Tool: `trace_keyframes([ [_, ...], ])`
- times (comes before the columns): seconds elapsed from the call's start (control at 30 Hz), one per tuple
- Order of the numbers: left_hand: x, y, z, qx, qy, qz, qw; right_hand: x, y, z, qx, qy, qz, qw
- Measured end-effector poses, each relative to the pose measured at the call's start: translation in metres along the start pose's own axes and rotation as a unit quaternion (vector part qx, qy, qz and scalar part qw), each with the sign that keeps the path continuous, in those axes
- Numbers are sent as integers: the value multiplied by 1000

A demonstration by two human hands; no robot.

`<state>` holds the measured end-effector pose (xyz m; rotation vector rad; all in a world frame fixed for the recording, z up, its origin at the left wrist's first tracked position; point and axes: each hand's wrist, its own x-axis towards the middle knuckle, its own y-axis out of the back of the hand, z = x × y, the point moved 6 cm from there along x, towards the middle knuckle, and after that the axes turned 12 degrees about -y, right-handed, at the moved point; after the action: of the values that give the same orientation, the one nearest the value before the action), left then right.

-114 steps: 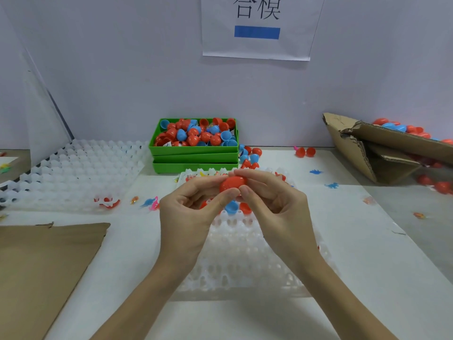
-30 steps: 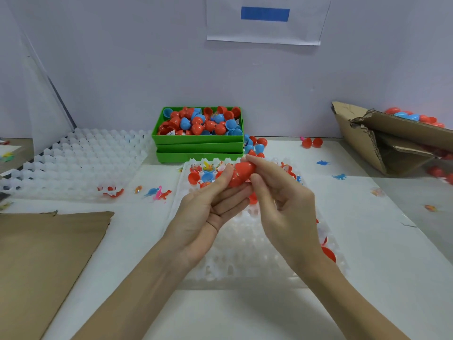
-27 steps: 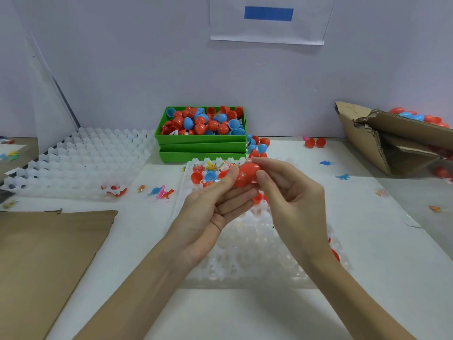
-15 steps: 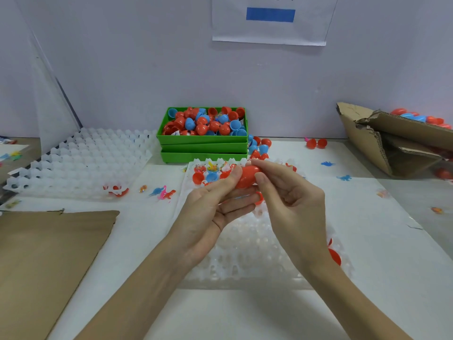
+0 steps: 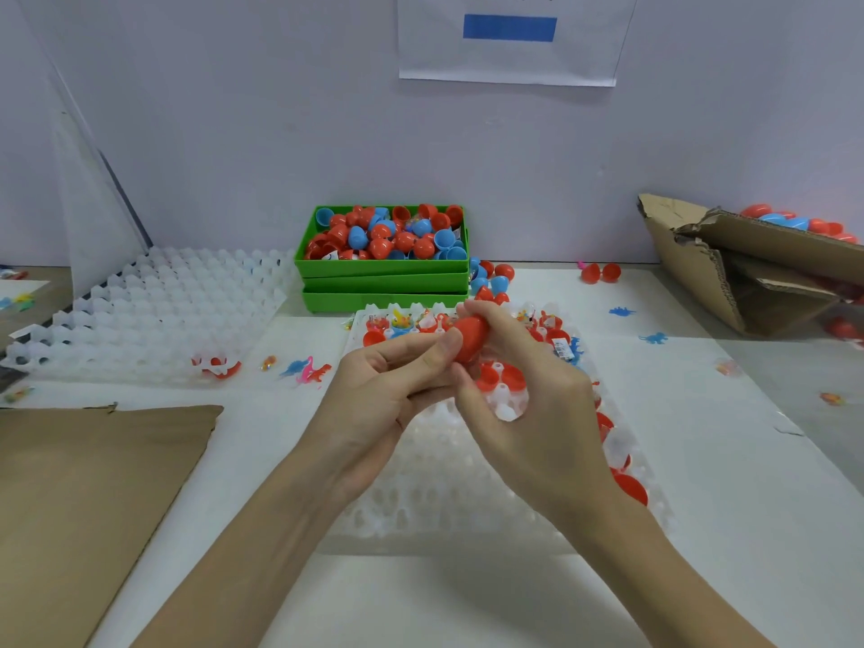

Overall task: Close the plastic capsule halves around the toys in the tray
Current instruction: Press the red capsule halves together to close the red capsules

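Spreading across the white surface are the fixed pieces, none of which has shifted over the last few seconds: the cardboard sheet at the near left, the spare white tray at the far left, the torn cardboard box on the right holding finished capsules, and the green bin of loose red and blue halves against the wall. The working tray lies under the hands, its near cells bare, its far rows and right edge filled with open halves and small toys.

What has changed is the grip. A few seconds ago both hands squeezed the red capsule end to end from above; now the left hand has rolled palm-up beneath it, thumb against its left end, while the right hand pinches it between thumb and forefinger. Both hands are closed on the capsule, held above the tray's far rows, clear of the cells.

It now reads as one smooth egg, with no seam gap visible, so this one is probably shut and being checked or turned for setting down. Several open halves with toys remain in the tray, so the job looks far from finished.
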<state>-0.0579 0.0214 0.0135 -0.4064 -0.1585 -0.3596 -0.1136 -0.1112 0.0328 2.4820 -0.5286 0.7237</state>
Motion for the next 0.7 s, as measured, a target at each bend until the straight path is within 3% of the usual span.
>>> trace_keyframes([
  [0.2,0,-5,-1,25,-18,-17,999,0,6,-4,-80,32,70,994],
  [0.57,-2,-7,-6,6,1,-33,999,3,-1,1,-102,28,-20,994],
  [0.7,-1,-3,4,148,-128,26,980,2,-13,5,-61,-16,-66,996],
])
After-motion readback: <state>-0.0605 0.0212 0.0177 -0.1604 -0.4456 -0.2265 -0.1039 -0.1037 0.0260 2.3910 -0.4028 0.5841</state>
